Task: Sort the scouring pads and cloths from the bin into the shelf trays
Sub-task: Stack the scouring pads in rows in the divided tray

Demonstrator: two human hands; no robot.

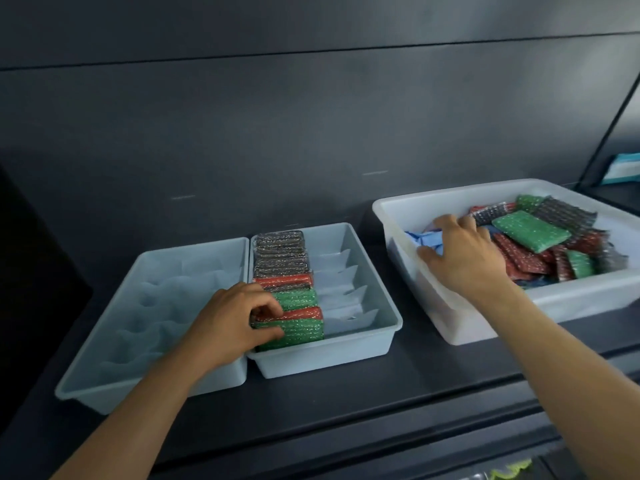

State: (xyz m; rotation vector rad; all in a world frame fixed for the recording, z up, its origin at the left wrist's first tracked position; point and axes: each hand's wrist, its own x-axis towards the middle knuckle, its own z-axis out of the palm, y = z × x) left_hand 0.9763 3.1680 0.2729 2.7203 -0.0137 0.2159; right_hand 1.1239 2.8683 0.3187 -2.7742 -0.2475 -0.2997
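the left hand (232, 323) is pinching the front green scouring pad (301, 336) in the tray (381, 329) nearer the bin (588, 299); the right hand (467, 251) is gripping a blue cloth (424, 239) inside that bin.

A: Landmark: white rectangular plastic bin (433, 197), smooth, translucent. Inside?
B: One crumpled blue cloth (426, 238), soft, matt. Left of bin: pale grey plastic tray (329, 358), smooth; in it, green sparkly mesh scouring pad (301, 332), rough. Beneath bin: dark matt shelf (381, 393).
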